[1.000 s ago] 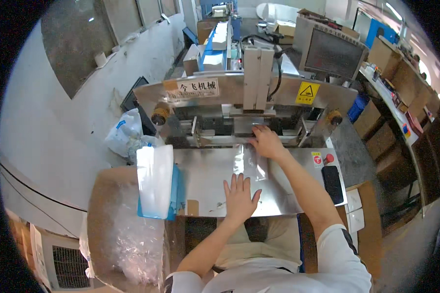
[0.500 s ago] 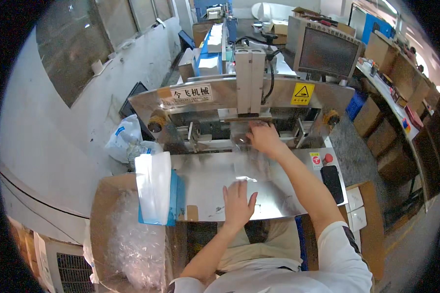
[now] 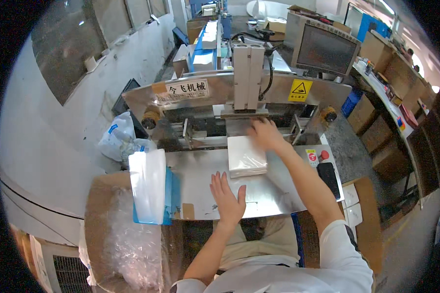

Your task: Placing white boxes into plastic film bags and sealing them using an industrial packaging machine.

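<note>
A square white pack in clear film (image 3: 248,155) rests on the steel worktop (image 3: 200,176), just in front of the machine's opening. My right hand (image 3: 267,135) is at the pack's far right corner, under the machine's central press bar (image 3: 244,113). Motion smears its fingers, and I cannot tell whether they touch the pack. My left hand (image 3: 228,201) is open over the near part of the worktop, fingers stretched and thumb spread. It holds nothing and lies short of the pack's near edge.
At the worktop's left stands a blue holder (image 3: 171,195) with white plastic sleeves (image 3: 147,185). Below it, a cardboard box (image 3: 100,205) holds crumpled clear film (image 3: 134,239). A black phone (image 3: 329,180) and a red button (image 3: 324,155) sit at the right. A monitor (image 3: 326,51) rises behind.
The white pack now lies on the worktop where only clear film showed before. My left hand has shifted slightly left with its fingers more spread. My right hand stays near the press bar, now blurred.
</note>
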{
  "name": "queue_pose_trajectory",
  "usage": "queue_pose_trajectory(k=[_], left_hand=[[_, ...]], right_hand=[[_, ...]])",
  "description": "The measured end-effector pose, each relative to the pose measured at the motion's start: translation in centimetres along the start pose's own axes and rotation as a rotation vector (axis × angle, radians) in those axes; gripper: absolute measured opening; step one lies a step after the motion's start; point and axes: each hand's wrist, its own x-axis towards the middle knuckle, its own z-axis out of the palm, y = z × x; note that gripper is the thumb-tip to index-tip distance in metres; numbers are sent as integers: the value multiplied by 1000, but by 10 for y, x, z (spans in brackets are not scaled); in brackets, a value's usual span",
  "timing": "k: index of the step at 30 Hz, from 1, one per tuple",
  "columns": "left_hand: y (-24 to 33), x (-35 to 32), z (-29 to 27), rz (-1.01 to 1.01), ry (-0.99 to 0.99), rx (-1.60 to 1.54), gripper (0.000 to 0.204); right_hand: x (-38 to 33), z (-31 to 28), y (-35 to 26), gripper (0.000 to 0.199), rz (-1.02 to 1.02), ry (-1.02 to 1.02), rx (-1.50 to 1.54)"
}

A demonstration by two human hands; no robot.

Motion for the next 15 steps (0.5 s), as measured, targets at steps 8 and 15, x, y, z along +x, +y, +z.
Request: queue_pose_trajectory(k=[8, 15], left_hand=[[0, 0, 1, 26, -10, -30, 70], [4, 10, -1, -49, -58, -171, 69]], right_hand=[[-110, -5, 6, 57, 112, 140, 578], [-145, 9, 12, 61, 239, 55, 739]])
